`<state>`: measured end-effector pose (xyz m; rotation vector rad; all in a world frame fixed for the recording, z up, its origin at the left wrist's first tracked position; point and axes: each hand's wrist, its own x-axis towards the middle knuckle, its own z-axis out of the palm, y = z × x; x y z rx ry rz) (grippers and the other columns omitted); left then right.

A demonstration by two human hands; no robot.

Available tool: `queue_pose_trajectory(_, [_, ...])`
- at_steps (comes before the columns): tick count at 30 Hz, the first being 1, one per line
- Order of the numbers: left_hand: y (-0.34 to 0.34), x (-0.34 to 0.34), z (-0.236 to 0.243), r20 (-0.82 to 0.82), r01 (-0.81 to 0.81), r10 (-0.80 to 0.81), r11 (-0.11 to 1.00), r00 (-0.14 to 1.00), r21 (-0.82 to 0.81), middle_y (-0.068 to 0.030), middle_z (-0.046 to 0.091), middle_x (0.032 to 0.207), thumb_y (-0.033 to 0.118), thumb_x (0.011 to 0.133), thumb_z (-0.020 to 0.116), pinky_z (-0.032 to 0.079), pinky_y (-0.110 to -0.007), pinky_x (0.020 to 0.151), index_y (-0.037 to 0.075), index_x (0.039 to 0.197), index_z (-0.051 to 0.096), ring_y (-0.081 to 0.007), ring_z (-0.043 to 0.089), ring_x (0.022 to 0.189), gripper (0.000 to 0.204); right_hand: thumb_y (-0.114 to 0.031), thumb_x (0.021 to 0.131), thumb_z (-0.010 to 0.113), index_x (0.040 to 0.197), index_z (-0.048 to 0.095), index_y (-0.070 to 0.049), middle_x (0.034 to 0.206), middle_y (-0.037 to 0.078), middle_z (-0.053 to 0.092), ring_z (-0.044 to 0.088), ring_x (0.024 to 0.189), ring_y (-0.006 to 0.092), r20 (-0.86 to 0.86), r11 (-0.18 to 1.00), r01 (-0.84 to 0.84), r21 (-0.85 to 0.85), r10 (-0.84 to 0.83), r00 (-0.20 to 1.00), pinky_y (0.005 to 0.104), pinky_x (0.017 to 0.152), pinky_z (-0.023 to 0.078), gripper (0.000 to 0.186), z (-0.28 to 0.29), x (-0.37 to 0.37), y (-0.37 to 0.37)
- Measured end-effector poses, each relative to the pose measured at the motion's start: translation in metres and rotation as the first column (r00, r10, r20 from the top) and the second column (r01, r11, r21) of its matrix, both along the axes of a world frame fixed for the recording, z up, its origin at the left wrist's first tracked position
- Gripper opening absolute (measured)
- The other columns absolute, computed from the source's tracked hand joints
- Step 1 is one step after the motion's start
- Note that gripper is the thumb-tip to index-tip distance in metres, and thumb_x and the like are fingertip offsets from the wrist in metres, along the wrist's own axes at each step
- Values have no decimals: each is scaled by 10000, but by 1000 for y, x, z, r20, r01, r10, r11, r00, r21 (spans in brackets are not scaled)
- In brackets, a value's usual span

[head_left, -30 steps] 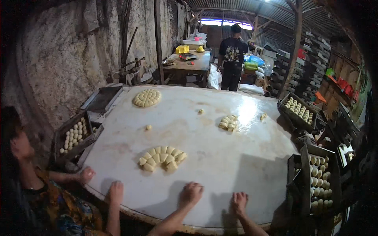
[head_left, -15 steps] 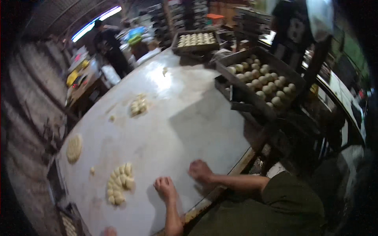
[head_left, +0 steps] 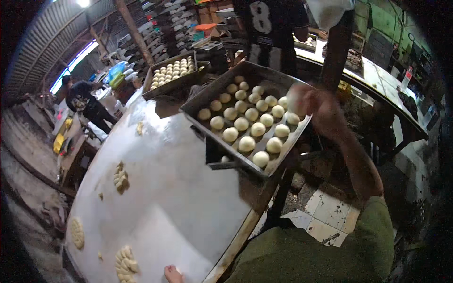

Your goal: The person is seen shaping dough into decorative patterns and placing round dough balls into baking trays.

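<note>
My right hand [head_left: 323, 111], smeared by motion, reaches over the right rim of a dark metal tray [head_left: 207, 96]. Between its fingers is a pale dough ball [head_left: 295, 97]. Rows of round dough balls [head_left: 251, 114] sit spaced apart in that tray. Low on the white table [head_left: 155, 179], my left hand [head_left: 173, 273] rests with its fingers curled down. What lies under it, if anything, is hidden. To its left is a cluster of cut dough pieces [head_left: 125, 265], partly cut off by the lower edge.
Another tray [head_left: 147, 90] of dough balls stands at the table's far end. More dough pieces [head_left: 121, 179] and a flattened dough mound [head_left: 77, 233] lie along the left. A person in dark clothes [head_left: 269, 33] stands behind the near tray; another person [head_left: 87, 101] is far left.
My right hand has gone from the tabletop up to the tray with a dough ball. My left hand stays curled on the table. The view has swung right.
</note>
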<state>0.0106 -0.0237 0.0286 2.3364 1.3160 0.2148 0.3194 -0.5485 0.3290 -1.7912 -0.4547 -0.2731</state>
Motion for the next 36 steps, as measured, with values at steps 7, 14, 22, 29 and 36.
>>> queue_pose_trajectory(7, [-185,239,187,853,765,-30,459,521,-452,-103,493,1110,60,859,467,376,-294,911,-50,1248,403,-181,484,995,410,-263,868,606,1038,643,-61,926,130,577,550,912,311,647,355,852,-385,-554,524,400,798,433,267,-119,101,-162])
queue_pose_trajectory(14, [-408,460,247,693,982,-713,28,-110,185,-172,521,1133,183,775,657,386,-344,948,-21,1154,483,-285,502,1077,465,-122,936,466,994,509,26,873,61,476,454,831,150,341,542,838,-58,-779,527,284,774,392,165,-182,-48,-130])
queue_pose_trajectory(22, [-525,560,194,393,966,-918,143,49,214,-174,542,1157,396,722,689,353,-476,945,31,1157,499,-344,459,1132,599,-284,947,468,1107,534,14,921,82,533,492,821,152,-68,519,754,404,-804,590,299,755,421,344,-165,-90,-108])
queue_pose_trajectory(29, [-183,423,208,721,643,-618,697,314,318,-63,605,853,129,871,580,453,-260,720,16,987,574,-123,559,785,163,-169,867,580,998,628,-30,907,117,604,583,837,266,-69,492,-842,222,869,489,353,738,466,197,-91,-56,23])
queue_pose_trajectory(36, [23,60,-9,-145,185,-147,938,978,292,-155,312,1413,389,899,464,174,-486,1082,49,1348,349,-318,255,1326,575,-167,899,543,951,615,10,897,131,619,601,746,196,-20,621,-519,-587,630,776,292,662,489,198,-262,-83,272])
